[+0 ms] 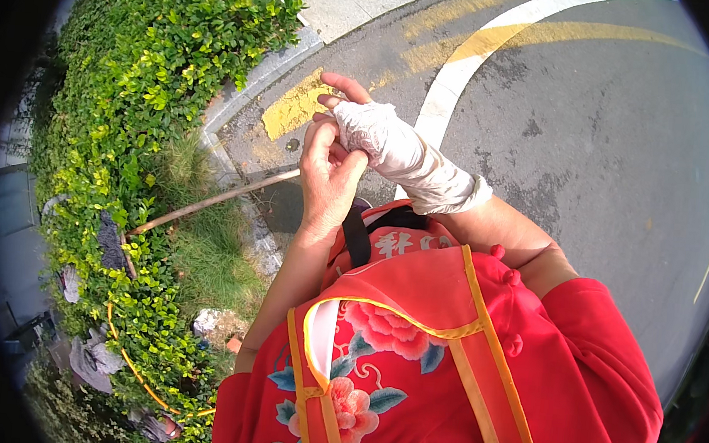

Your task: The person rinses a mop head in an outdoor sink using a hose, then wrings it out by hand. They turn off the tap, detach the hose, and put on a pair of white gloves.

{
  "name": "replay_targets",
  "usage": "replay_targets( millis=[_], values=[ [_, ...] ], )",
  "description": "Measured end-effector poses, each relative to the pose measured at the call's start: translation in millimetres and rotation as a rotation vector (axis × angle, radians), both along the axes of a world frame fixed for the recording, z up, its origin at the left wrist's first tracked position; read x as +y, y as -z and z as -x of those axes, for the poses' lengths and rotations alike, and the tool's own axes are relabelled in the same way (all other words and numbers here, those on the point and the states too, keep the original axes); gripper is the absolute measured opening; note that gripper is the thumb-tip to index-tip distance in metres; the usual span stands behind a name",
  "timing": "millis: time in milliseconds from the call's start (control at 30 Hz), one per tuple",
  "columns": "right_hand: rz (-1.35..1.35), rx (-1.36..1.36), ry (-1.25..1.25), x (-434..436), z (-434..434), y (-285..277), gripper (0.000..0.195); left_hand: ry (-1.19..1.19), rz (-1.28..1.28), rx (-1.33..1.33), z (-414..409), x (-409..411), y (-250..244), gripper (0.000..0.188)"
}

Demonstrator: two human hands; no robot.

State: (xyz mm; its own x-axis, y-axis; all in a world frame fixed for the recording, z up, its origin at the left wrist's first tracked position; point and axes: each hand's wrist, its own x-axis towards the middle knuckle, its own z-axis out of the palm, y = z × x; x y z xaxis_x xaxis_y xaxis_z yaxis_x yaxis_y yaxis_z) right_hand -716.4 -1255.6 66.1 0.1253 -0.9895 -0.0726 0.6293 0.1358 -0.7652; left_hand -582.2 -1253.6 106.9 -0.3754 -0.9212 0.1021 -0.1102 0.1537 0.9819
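My left hand is bare and pinches a white cloth covering between thumb and fingers. That cloth is bunched over my right hand and runs along the forearm. My right hand has its fingertips showing past the cloth, slightly spread, with nothing seen between them. Behind my left hand, a long wooden pole reaches over the kerb and grass to the hedge, where it meets a short crosspiece. I wear a red apron with yellow edging over a red flowered top; it bears writing.
A leafy hedge runs along the left, with grey cloths, a dark cloth and an orange hose or cord on it. A stone kerb borders grass. Asphalt road with painted lines lies ahead and right.
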Motion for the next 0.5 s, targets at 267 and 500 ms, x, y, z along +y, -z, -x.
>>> replay_targets(
  millis=[267,500],
  values=[
    [-0.511,-0.184,0.505,-24.2,-15.9,28.7,0.049,0.504,-0.166,-0.071,0.4,37.9,-15.8,0.012],
    [-0.108,0.866,-0.295,24.0,-2.3,38.6,0.027,0.287,-0.778,0.18,-12.1,37.2,10.5,0.009]
  ],
)
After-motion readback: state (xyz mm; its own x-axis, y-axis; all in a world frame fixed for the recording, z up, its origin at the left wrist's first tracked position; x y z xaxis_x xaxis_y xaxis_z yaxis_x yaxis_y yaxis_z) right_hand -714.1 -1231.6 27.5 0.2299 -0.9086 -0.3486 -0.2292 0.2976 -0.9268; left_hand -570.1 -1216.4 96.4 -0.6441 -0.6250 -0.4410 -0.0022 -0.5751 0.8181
